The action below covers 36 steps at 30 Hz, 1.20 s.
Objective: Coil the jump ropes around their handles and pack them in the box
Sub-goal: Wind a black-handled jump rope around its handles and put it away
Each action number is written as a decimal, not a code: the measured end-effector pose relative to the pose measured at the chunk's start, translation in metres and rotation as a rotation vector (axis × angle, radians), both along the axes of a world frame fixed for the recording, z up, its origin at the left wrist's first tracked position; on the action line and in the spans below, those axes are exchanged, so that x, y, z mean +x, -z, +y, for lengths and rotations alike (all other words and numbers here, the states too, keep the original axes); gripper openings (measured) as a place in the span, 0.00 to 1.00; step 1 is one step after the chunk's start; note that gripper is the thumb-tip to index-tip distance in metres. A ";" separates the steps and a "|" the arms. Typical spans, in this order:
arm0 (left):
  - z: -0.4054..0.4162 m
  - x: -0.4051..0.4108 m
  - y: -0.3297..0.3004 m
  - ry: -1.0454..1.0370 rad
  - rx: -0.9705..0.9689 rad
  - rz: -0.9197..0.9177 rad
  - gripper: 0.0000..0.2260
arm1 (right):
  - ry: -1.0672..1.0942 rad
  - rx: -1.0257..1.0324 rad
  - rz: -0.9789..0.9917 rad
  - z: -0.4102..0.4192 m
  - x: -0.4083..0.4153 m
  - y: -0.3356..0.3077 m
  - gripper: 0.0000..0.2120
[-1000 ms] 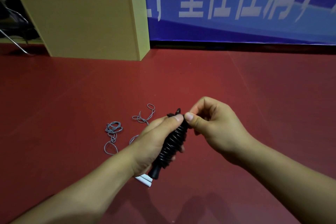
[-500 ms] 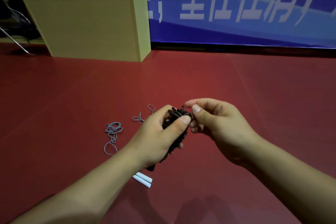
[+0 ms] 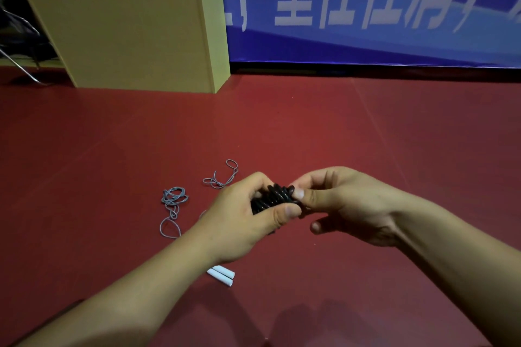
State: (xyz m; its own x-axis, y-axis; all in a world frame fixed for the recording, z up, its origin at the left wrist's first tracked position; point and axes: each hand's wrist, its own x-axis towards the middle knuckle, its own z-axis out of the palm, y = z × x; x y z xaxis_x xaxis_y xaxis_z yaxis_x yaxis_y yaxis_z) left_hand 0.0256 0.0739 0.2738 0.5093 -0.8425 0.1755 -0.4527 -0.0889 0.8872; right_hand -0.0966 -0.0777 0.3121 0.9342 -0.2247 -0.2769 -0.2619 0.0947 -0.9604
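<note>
Above the red floor (image 3: 282, 127), left hand (image 3: 242, 222) is gripping the black coiled jump rope (image 3: 272, 197); right hand (image 3: 338, 205) is pinching its top end.

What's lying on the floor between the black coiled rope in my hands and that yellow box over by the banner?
Nothing visible blocks that stretch. The black coiled rope is gripped by the left hand and pinched by the right hand. Bare red floor runs up to the yellow box. The loose grey rope lies left of that line.
</note>
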 end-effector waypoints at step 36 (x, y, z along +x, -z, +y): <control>0.201 0.030 0.044 -0.675 -0.035 0.787 0.15 | -0.277 0.004 -0.176 0.206 0.141 0.084 0.13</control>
State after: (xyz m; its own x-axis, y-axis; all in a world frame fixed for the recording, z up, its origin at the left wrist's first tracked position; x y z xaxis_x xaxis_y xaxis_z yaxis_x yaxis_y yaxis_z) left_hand 0.0559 0.2747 0.2297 0.8547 -0.3401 -0.3922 0.3901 -0.0776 0.9175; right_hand 0.0442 0.1279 0.2278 0.9933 0.0454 -0.1066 -0.1087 0.0473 -0.9929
